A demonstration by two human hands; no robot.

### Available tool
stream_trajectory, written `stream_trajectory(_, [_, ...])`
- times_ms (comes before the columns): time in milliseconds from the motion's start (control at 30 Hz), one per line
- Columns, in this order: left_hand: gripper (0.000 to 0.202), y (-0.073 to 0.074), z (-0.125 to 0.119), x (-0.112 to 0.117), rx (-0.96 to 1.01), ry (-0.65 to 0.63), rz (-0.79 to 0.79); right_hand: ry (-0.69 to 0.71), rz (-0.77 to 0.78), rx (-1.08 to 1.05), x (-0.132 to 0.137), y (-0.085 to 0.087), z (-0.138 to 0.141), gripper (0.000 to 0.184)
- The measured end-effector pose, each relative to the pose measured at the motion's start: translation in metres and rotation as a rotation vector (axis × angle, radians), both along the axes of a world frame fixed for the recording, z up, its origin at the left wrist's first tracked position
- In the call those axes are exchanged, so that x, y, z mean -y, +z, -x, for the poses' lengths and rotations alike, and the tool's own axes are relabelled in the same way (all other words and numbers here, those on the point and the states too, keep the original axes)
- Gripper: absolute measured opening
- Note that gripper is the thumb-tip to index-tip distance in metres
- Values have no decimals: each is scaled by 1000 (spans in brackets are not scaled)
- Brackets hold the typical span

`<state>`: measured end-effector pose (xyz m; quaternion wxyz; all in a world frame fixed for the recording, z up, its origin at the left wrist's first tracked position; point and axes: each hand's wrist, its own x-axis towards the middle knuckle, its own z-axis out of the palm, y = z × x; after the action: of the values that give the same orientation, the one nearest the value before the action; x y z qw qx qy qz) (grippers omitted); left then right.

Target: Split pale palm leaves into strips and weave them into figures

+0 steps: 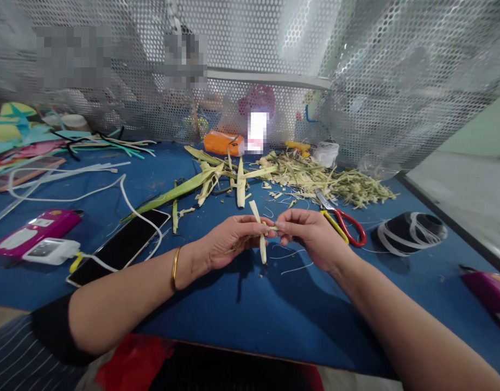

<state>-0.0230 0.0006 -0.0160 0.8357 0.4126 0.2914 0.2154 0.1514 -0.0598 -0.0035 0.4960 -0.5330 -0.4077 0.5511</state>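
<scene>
My left hand [239, 239] is closed, thumb and fingers pinching a pale, dry leaf strip [263, 253] that looks like husk; it sticks out above and below the fingers. Against it, my right hand [309, 233] is closed in a pinch, fingertips meeting those of the left on a thin greenish end of the plant piece. How the pieces join is hidden by the fingers. Scissors [347, 222] with one red and one yellow handle lie just beyond the right hand. Loose fine white threads [292, 255] lie on the blue table [250, 320] below the hands.
Long leaves [180, 184] and a heap of shredded plant scraps [335, 179] lie behind the hands. A black cone wound with white cord [412, 233] is at right. A phone [123, 244], a white cable [123, 187] and a magenta device [38, 231] lie left. A perforated screen [266, 38] borders the back.
</scene>
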Motion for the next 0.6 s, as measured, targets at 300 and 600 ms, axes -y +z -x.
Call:
stream_trajectory(300, [17, 6, 2, 5, 70, -87, 47, 53, -70, -12, -1, 0, 5, 20])
stream_trajectory(600, [14, 11, 2, 1, -86, 68, -1, 121, -223, 914, 17, 10, -44, 5])
